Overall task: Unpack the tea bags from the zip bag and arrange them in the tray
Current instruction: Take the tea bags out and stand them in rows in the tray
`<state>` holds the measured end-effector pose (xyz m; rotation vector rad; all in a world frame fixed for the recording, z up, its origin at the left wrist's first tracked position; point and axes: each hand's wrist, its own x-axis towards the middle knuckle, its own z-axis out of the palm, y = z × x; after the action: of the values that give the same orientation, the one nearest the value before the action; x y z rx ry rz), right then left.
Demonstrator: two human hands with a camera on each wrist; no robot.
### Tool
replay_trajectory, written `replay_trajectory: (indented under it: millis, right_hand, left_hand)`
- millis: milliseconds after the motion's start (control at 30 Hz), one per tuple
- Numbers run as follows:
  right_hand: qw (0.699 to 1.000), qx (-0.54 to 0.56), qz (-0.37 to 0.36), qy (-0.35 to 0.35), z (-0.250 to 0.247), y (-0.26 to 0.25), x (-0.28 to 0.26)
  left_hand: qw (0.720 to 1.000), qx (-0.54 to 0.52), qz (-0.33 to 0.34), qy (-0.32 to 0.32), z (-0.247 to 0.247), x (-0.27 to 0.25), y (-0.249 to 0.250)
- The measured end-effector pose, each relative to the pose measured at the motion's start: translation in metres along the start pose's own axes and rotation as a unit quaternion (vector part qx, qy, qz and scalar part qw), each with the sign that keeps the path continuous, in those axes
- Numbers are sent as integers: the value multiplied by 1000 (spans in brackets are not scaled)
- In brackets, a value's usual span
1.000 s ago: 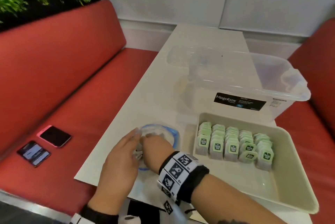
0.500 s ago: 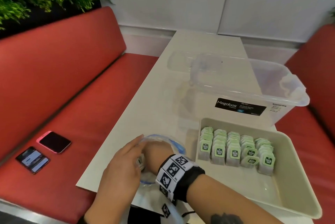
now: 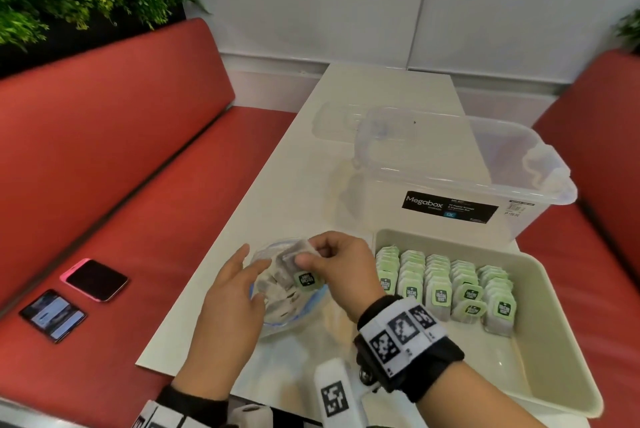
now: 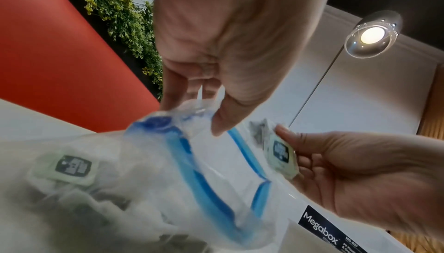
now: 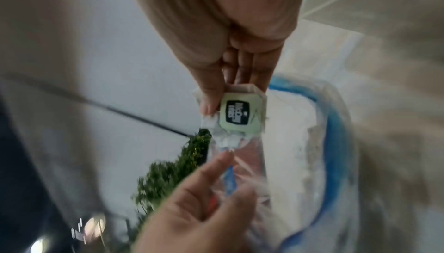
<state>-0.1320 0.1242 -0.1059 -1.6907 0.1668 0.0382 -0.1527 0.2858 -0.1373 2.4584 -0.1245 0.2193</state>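
A clear zip bag [image 3: 281, 310] with a blue seal lies open on the table's near left part, with several tea bags inside [image 4: 69, 167]. My left hand [image 3: 256, 256] pinches its rim [image 4: 192, 116] and holds the mouth open. Just above the mouth, my right hand [image 3: 306, 254] pinches one green-labelled tea bag [image 3: 306, 279] between thumb and fingers [image 5: 240, 112]. To the right stands the pale tray [image 3: 554, 375], with several rows of tea bags [image 3: 446, 289] upright at its far end.
A clear Megabox tub [image 3: 450, 181] stands behind the tray, its lid [image 3: 332, 119] beyond it. Two phones [image 3: 93, 278] [image 3: 52, 315] lie on the red bench at left. A second red bench [image 3: 588, 219] runs along the right. The tray's near half is bare.
My right hand was inside the zip bag; it has come up out of the mouth with one tea bag pinched. The left hand stays at the bag's rim.
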Motion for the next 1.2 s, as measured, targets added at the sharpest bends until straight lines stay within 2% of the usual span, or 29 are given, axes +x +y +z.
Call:
replay_trajectory:
  millis: [67,133,200,233,333,400,533,633,700,867,933,967,1000,1067,1100,1133,1200]
  right_hand:
    - [992,120,46,-15,-3,-3,1]
    - [973,216,79,-30,-6,-9,0]
    - [956,272,94,-49,-8,-15,-3]
    - [951,287,95,-62,-8,-16,-5]
    - [951,284,87,-91,-9,-21,-10]
    - [955,271,78,-88,-11,-25,-13]
    - [972,217,69,-66,-16,-23,-20]
    - [979,160,93,-89,-18,-20,-27]
    - [978,162,96,-89,-22,-20,-29]
    - [979,183,89,-36,-44,-29,-30]
    - [996,89,31,-4,-59,-34,-28]
    - [1000,0,-16,20,-67,-37,-27]
    - [991,-110,-69,40,-77,-41,-26]
    - [930,-335,-150,25,-92,-53,-23]
    - [897,-412,-160,10,-97,-59,-23]
    - [876,-455,-157,-2,-102,-65,-23]
    - [857,-491,-158,-21,-108,-76,-24]
  left_hand:
    - [999,-20,6,25,-2,-3,9]
    - [994,-70,27,78,-7,-9,21]
    - [980,-158,27,119,-13,-14,38]
    - [972,-206,15,114,-16,-14,44]
    - [923,-378,-57,39,-18,-8,58]
    - [895,-438,-83,26,-18,-3,63]
    - [869,-479,-104,67,-11,2,66]
    - [850,-508,-110,88,-4,4,68]
    - [841,-524,-106,84,-1,4,70]
    - [828,-542,-108,96,5,4,71]
    - [847,-512,-101,99,5,6,67]
    - [863,-488,-91,95,4,6,64]
    - [882,-457,-77,85,3,7,61]
    - [920,-385,-45,52,0,6,59]
    - [934,-355,-29,28,0,5,60]
    - [941,-337,-15,2,0,4,62]
    - [945,-322,14,-56,4,2,71]
